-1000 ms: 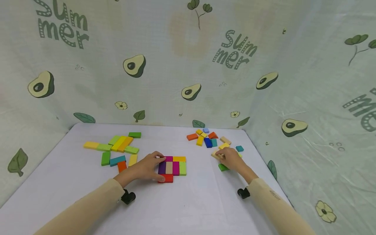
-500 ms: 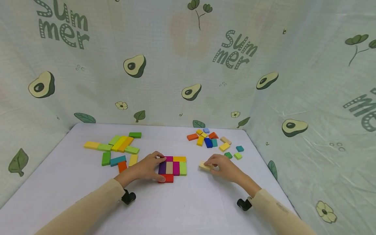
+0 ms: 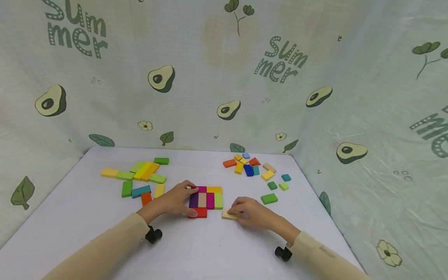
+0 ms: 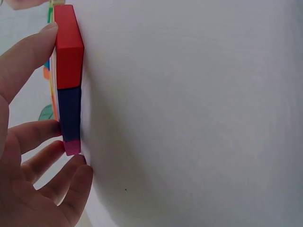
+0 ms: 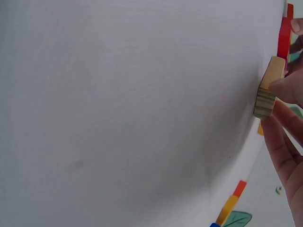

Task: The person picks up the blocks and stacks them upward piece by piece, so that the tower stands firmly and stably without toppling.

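Note:
A small flat layout of wooden blocks lies mid-table: magenta [image 3: 202,189], yellow-orange [image 3: 214,189], purple, tan, another magenta, and light green [image 3: 218,201]. A red block [image 3: 200,212] forms its near-left edge. My left hand [image 3: 175,200] rests against the layout's left side, thumb on the red block and fingertips by the purple and magenta blocks; the left wrist view shows relaxed fingers around that edge. Just right of the red block's row, apart from it, my right hand [image 3: 253,214] pinches a plain wood block [image 3: 228,215] low over or on the table. The fingers hide the block's right end.
On the left lies a group of green [image 3: 126,189], yellow, orange and blue blocks. Several loose blocks, among them a green one [image 3: 269,198] and a dark blue one [image 3: 248,170], are scattered at the back right. Patterned cloth [image 3: 196,77] hangs behind the white table [image 3: 210,252].
My right hand has carried the plain wood block from the right-hand group leftward and nearer, to beside the layout, uncovering the green blocks. My left hand has stayed in place.

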Motion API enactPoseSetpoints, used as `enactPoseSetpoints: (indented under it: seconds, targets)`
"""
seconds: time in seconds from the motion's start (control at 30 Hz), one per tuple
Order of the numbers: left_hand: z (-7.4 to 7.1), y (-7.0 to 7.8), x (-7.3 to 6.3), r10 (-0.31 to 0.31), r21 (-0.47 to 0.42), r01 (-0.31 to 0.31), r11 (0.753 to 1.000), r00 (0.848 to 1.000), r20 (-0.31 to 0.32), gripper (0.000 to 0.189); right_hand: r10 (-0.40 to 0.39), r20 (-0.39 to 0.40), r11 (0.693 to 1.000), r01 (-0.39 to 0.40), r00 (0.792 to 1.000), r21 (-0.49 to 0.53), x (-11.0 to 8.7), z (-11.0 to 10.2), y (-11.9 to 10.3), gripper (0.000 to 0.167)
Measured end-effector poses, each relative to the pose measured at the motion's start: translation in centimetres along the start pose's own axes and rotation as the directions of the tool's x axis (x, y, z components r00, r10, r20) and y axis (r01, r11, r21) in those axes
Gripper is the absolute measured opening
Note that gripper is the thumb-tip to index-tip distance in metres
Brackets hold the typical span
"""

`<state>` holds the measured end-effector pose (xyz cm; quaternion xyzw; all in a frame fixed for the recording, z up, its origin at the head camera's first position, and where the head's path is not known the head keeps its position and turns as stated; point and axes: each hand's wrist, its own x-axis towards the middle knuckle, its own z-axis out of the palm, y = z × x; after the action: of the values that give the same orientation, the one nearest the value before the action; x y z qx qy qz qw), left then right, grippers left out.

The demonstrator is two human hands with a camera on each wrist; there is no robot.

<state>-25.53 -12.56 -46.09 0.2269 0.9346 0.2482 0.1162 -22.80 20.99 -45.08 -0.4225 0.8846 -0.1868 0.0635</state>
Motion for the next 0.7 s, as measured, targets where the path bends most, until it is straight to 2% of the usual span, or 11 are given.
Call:
enactPoseSetpoints:
  seconds: [0.43, 0.7]
  targets:
    - [0.1, 0.0, 0.1, -0.013, -0.001, 0.013, 1.0, 1.0, 0.0, 0.091, -0.039, 0.005, 0.991, 0.039, 0.999, -0.13, 2.0, 1.1, -1.5, 0.032]
    - [-0.1, 0.2, -0.1, -0.002, 0.004, 0.002, 1.0, 1.0, 0.004, 0.09, -0.067, 0.006, 0.985, 0.067, 0.998, -0.156, 3.2, 1.4, -2.2, 0.032]
